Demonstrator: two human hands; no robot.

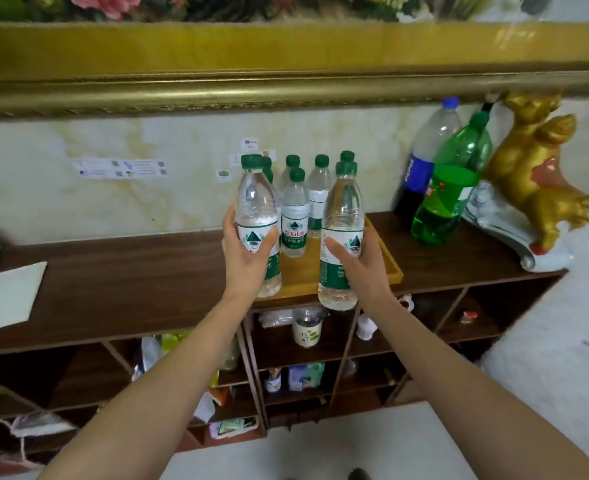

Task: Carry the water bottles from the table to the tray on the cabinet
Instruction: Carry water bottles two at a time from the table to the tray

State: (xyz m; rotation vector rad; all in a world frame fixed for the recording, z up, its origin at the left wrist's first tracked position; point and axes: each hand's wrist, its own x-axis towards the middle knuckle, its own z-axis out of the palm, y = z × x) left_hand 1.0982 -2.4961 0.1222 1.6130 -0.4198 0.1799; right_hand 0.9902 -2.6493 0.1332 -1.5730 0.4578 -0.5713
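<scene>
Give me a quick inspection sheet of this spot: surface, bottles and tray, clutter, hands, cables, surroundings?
Surface: dark wood cabinet top, shelves below.
Job's things: yellow tray with several green-capped bottles standing at its back; two more held over its front.
Clutter: paper, blue-label bottle, green bottle, gold figurine.
Grippers: left hand grips left bottle; right hand grips right bottle.
Cables: nothing seen.
Surroundings: marbled wall, gold picture frame, stickers.

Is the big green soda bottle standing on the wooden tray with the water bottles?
No, the big green soda bottle stands on the cabinet top, to the right of the wooden tray.
</scene>
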